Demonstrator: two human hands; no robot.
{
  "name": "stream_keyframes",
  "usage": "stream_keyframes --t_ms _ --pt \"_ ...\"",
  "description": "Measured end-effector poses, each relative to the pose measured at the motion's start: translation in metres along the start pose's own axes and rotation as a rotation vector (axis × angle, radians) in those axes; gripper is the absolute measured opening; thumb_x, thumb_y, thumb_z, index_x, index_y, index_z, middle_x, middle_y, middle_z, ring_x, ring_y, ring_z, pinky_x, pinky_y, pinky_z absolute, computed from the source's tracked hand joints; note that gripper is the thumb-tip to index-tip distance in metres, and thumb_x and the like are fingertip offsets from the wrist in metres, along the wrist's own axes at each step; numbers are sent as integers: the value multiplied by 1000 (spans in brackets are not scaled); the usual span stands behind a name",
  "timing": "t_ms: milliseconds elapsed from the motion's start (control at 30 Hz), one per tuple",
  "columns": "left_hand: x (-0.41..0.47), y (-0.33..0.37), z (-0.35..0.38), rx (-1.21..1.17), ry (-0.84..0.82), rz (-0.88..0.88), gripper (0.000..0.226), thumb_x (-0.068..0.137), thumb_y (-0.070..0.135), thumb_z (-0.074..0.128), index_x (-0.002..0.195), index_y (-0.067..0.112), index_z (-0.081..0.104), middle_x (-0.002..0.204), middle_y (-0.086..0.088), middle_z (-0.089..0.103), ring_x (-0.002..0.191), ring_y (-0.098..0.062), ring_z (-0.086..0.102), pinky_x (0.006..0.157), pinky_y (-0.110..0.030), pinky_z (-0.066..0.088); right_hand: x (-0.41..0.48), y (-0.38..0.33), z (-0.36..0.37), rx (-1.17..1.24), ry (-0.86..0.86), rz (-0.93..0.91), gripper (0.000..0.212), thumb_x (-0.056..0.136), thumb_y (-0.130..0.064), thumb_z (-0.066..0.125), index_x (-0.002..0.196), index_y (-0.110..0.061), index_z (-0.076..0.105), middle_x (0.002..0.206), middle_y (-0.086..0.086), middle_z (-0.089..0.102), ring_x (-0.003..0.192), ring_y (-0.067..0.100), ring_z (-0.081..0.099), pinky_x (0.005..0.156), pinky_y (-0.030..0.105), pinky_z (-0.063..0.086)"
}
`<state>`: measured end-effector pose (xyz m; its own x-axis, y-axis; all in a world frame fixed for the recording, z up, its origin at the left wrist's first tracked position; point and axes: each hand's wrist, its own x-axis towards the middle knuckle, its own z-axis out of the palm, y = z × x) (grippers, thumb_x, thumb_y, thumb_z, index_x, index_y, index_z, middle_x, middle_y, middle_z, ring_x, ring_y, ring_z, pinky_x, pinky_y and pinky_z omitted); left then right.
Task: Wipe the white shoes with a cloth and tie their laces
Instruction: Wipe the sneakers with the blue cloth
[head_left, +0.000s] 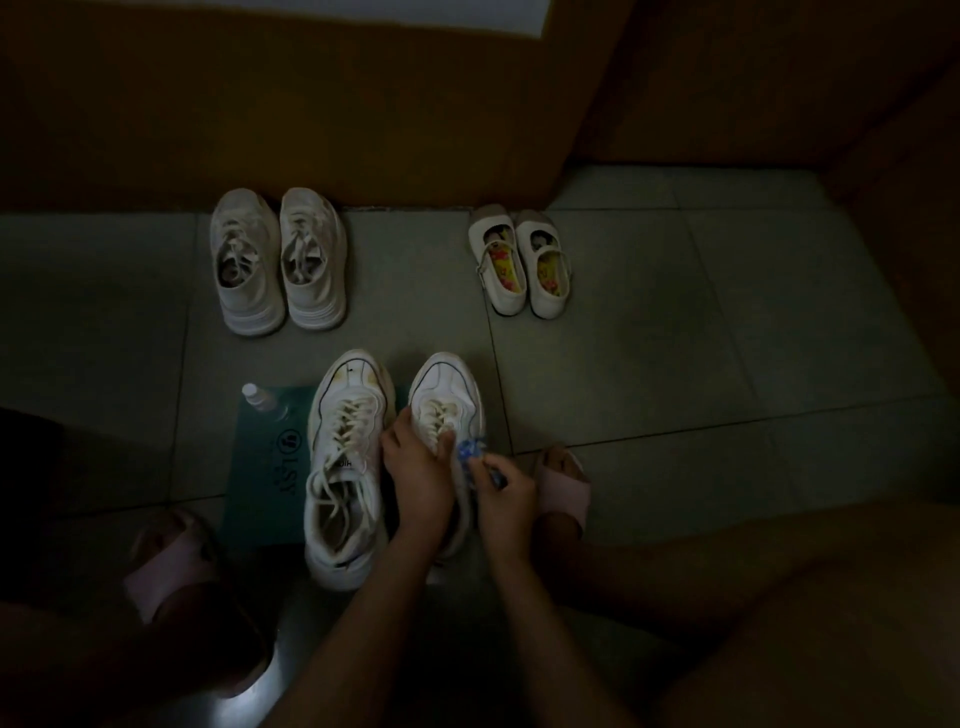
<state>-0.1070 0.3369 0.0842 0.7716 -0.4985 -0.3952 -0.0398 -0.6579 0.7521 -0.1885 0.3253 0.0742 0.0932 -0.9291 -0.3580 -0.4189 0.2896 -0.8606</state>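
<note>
Two white lace-up shoes stand side by side on the tiled floor in front of me. The left shoe (343, 467) lies partly on a teal mat (265, 467) with its laces loose. My left hand (418, 467) grips the right shoe (447, 395) over its tongue and laces. My right hand (501, 493) pinches a blue-and-white patterned cloth (470, 449) against that shoe's outer side. The rear half of the right shoe is hidden by my hands.
A small bottle (255, 397) stands on the mat's far left corner. A second pair of white sneakers (278, 260) and a pair of strap shoes (519, 260) sit by the brown wall. My feet in pink slippers (563, 491) flank the work area.
</note>
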Motion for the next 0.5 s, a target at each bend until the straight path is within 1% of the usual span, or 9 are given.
stream_keyframes --t_ms 33,100,167,233,300,367,433,500 --pt "0 1 -1 -3 -4 -5 60 90 28 59 141 9 32 146 -17 31 135 -31 29 110 -39 23 -4 3 -2 -9 -7 2 7 86 -8 64 82 -12 68 75 -3 62 67 2 56 63 9 41" --pt "0 1 -2 4 -13 -11 61 89 29 59 141 10 32 146 -17 31 135 -31 28 111 -40 23 -11 9 -7 -18 -31 9 10 86 -9 63 81 -16 68 77 0 64 68 3 56 65 12 41" --pt "-1 3 -4 25 -29 -9 64 88 32 60 141 10 31 146 -17 31 136 -32 28 111 -41 23 -17 11 -13 -2 -67 31 10 87 -7 62 82 -14 67 78 4 64 64 0 55 63 10 41" --pt "-3 5 -8 47 -55 -1 66 88 35 60 141 9 31 146 -18 31 136 -32 27 110 -41 23 -15 9 -19 32 -79 72 8 88 -4 60 89 -4 68 81 6 63 67 -1 54 61 4 40" --pt "-5 6 -13 71 -73 21 68 87 36 61 141 7 30 146 -18 31 135 -31 27 109 -39 23 -4 1 -21 88 -50 86 12 89 -5 59 95 2 67 83 4 61 69 1 54 59 3 41" --pt "-10 8 -18 102 -84 33 73 85 36 63 141 6 28 146 -18 30 135 -31 27 108 -37 25 10 -12 -16 131 -7 74 18 90 -10 58 104 -2 66 89 1 63 77 5 59 63 4 44" --pt "-18 10 -21 144 -103 51 78 83 35 65 144 7 24 147 -18 28 136 -31 26 108 -38 25 20 -22 -9 142 -23 62 23 91 -12 57 112 -6 64 95 0 64 83 7 61 65 7 46" --pt "-26 10 -22 192 -109 85 81 83 36 66 145 7 23 146 -18 28 135 -31 28 107 -37 28 20 -25 -3 121 -79 52 22 91 -10 56 111 -4 64 94 1 64 78 0 59 60 3 45"
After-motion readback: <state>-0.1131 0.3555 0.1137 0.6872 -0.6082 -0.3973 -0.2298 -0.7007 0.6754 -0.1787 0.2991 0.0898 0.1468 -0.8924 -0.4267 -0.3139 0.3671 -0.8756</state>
